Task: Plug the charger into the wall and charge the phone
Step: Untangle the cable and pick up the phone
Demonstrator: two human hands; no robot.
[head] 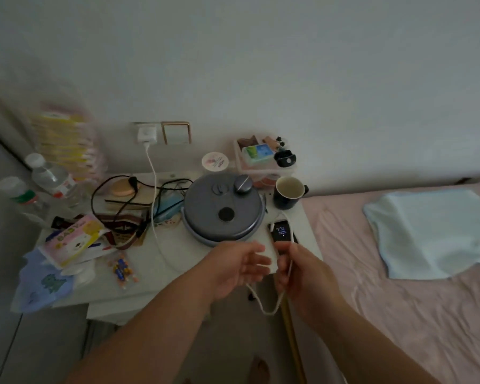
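A white charger (pixel 147 135) sits in the wall socket above the bedside table. Its white cable (pixel 153 189) runs down over the table, loops below the front edge and comes up to the phone (pixel 281 231). The phone is dark with a lit screen and is held upright over the table's right front corner. My right hand (pixel 302 270) is shut on the phone's lower end, with the cable running along its fingers. My left hand (pixel 240 266) is open beside it, fingers spread, holding nothing.
The white bedside table (pixel 178 275) is crowded: a round grey lidded appliance (pixel 223 209), a dark mug (pixel 288 192), black cords, water bottles (pixel 53 178), packets, a storage box (pixel 263 156) at the back. A pink bed (pixel 399 314) with a folded blue cloth (pixel 432 231) lies right.
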